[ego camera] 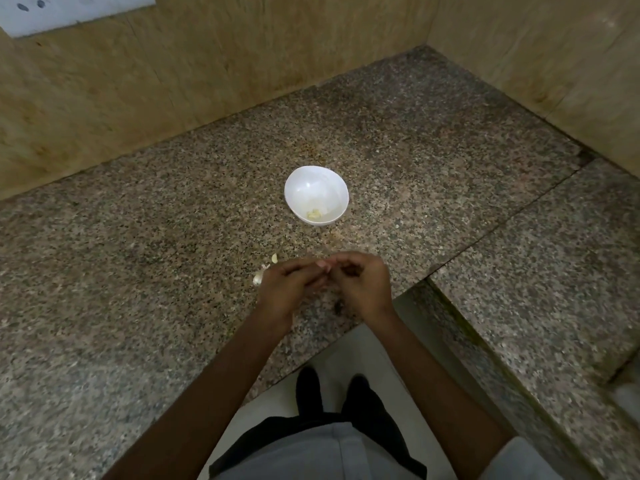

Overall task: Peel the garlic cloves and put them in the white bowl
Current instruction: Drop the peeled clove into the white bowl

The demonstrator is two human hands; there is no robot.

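The white bowl (316,195) stands on the speckled granite counter (173,237), with a few pale peeled garlic pieces (314,214) at its bottom. Just in front of it my left hand (289,289) and my right hand (362,284) meet, fingertips curled together and pinching something small between them. That small thing is almost fully hidden by my fingers; it looks like a garlic clove. Loose unpeeled cloves or skins (258,278) lie on the counter by my left hand, and another piece (274,258) lies just beyond.
Tan stone walls close off the counter at the back and right. A second granite slab (536,271) joins at the right, with a step along its near edge. Below the counter edge I see the pale floor and my dark shoes (308,389).
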